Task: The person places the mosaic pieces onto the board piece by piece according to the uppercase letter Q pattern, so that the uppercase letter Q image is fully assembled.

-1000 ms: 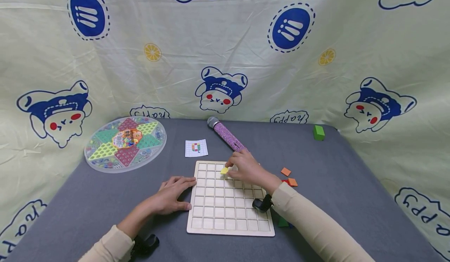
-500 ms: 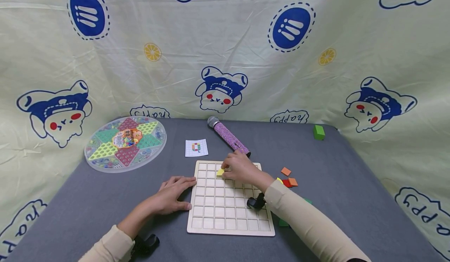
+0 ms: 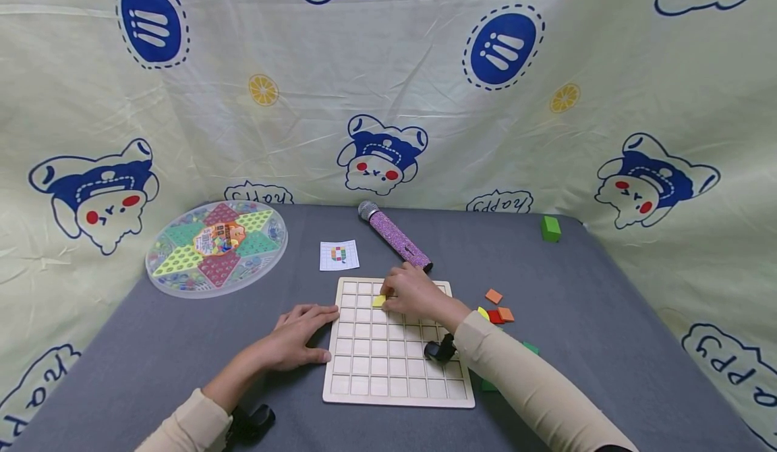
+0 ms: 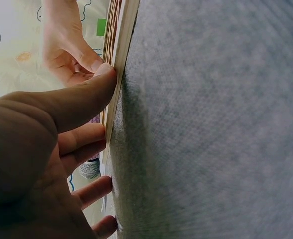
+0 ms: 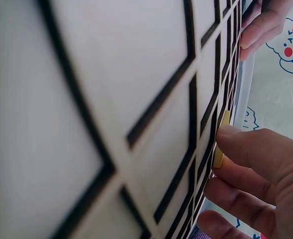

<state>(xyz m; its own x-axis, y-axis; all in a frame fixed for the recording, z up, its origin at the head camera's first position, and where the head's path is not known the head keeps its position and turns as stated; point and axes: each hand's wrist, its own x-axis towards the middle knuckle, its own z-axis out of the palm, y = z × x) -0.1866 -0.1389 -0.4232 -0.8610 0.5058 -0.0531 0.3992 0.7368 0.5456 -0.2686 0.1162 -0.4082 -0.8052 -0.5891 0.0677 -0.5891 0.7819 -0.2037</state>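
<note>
With our right hand we pinch a yellow tile at the far part of the board. Our left hand, fingers spread, touches the board's left edge. A card lies beyond, near the mic.

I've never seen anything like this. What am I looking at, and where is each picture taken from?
There's no robot: a person works with a bare left hand and right hand. The wide picture looks down from the head; the two close-ups come from the wrists. On the grey cloth lie a gridded wooden board, a round patterned disc, a purple microphone, a small card, a green block and some coloured tiles. The right hand pinches a yellow tile at the board; the left hand touches the board's edge.
</note>
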